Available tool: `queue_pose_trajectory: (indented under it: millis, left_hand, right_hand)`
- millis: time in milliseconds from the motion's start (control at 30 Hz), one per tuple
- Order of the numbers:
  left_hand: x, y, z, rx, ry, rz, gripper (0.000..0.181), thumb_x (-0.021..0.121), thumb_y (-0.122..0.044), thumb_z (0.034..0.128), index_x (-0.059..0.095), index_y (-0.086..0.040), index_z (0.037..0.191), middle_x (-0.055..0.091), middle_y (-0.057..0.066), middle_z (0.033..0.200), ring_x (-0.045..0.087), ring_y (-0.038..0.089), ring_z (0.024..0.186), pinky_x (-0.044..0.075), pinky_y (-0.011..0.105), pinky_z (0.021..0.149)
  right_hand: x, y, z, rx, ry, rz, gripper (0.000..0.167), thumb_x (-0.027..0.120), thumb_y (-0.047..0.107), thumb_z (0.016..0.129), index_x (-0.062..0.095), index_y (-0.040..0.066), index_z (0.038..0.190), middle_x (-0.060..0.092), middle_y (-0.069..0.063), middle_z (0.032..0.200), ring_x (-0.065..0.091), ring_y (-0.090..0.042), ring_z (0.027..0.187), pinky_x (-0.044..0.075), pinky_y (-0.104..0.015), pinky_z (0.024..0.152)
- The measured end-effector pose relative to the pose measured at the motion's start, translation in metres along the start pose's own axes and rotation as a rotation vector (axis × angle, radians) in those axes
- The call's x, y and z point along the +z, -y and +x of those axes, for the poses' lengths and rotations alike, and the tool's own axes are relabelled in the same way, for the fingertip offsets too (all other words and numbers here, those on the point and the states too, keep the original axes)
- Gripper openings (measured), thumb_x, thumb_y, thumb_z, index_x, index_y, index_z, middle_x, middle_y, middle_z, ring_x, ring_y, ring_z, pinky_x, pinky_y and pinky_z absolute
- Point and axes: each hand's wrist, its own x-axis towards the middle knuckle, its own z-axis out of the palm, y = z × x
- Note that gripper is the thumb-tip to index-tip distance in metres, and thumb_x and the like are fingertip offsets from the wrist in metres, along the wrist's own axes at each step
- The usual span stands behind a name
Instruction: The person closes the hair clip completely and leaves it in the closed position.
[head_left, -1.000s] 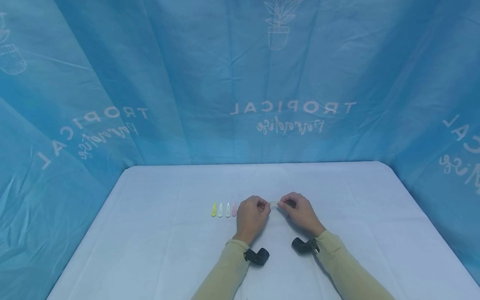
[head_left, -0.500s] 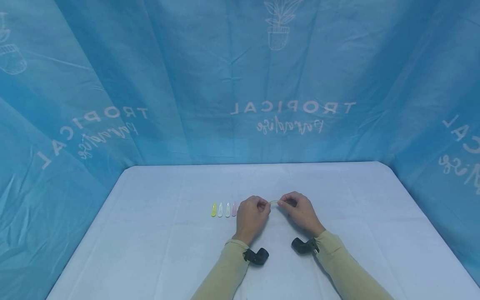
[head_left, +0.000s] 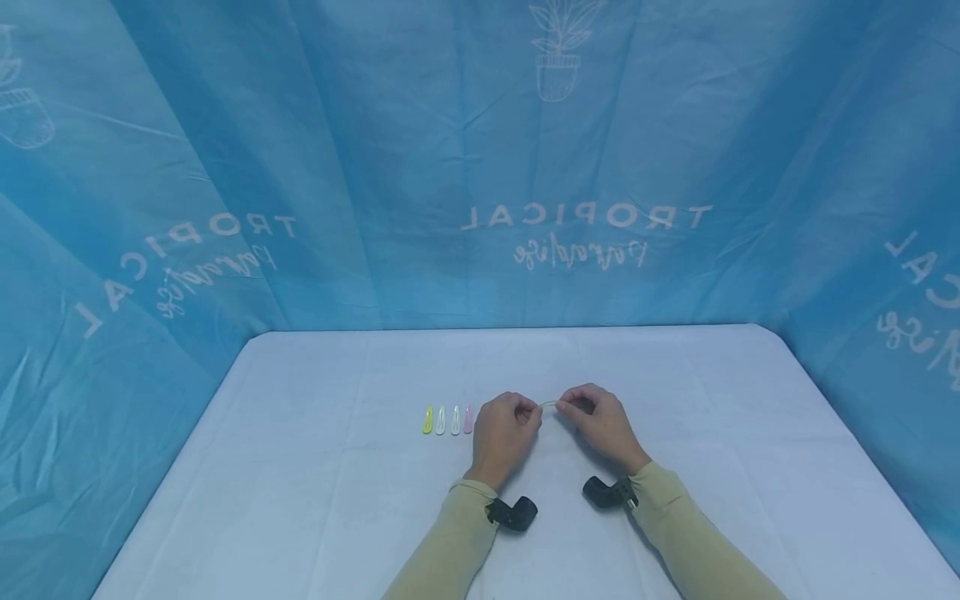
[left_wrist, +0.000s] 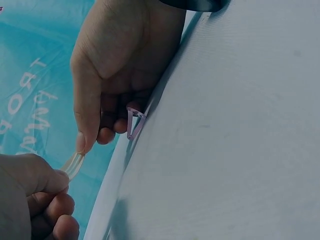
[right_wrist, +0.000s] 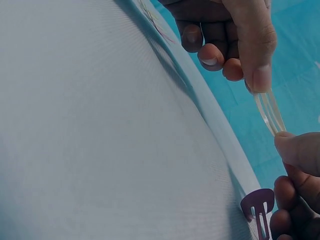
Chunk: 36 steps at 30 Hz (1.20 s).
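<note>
Between both hands a pale cream snap hair clip is held above the white table, bowed slightly. My left hand pinches one end between thumb and fingers. The other end is pinched by my right hand; in the left wrist view that right hand comes from the top. A purple hair clip lies on the table close to the right hand. Left of the left hand, a row holds a yellow clip, two whitish clips and a pink clip, which stands nearest that hand.
The white-covered table stretches out around the hands. Blue printed curtains hang behind it and along both sides. A black wrist camera sits on the left sleeve, and another black camera is on the right.
</note>
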Motion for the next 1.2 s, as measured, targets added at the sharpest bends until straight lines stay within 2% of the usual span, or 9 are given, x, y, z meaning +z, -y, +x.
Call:
queue_pose_trajectory:
  millis: [333,667,1033,1200]
  left_hand:
    - [-0.002,-0.001,0.000,0.036,0.019,-0.007,0.007,0.077,-0.018,0.0864,0.076,-0.011,0.085,0.063,-0.008,0.072,0.052,0.002,0.064,0.044,0.020,0.061]
    - [-0.004,-0.005,-0.001,0.044,0.054,0.006,0.007,0.077,-0.019,0.0865,0.077,-0.012,0.086,0.060,-0.009,0.070,0.049,0.001,0.062,0.041,0.018,0.058]
    - [-0.010,-0.008,0.000,0.056,0.091,0.024,0.009,0.078,-0.021,0.0874,0.078,-0.012,0.088,0.060,-0.009,0.070,0.048,0.001,0.062,0.040,0.018,0.058]
    - [-0.013,-0.008,0.000,0.068,0.127,0.021,0.011,0.078,-0.024,0.0883,0.078,-0.013,0.091,0.063,-0.009,0.073,0.049,0.001,0.063,0.041,0.018,0.060]
  right_hand:
    - [0.000,0.001,-0.001,-0.015,-0.027,0.004,0.016,0.074,0.018,0.092,0.071,0.004,0.099,0.069,-0.009,0.103,0.061,-0.025,0.097,0.045,-0.041,0.087]
    - [0.000,0.002,-0.002,-0.038,-0.041,0.030,0.015,0.074,0.017,0.092,0.070,0.005,0.099,0.069,-0.007,0.100,0.058,-0.021,0.091,0.046,-0.034,0.080]
    - [0.000,0.002,-0.003,-0.056,-0.052,0.026,0.014,0.073,0.019,0.093,0.070,0.008,0.099,0.068,-0.005,0.098,0.056,-0.020,0.091,0.042,-0.036,0.081]
    - [0.000,0.006,-0.004,-0.066,-0.073,0.028,0.013,0.073,0.020,0.093,0.071,0.009,0.100,0.066,-0.004,0.098,0.053,-0.019,0.086,0.042,-0.033,0.076]
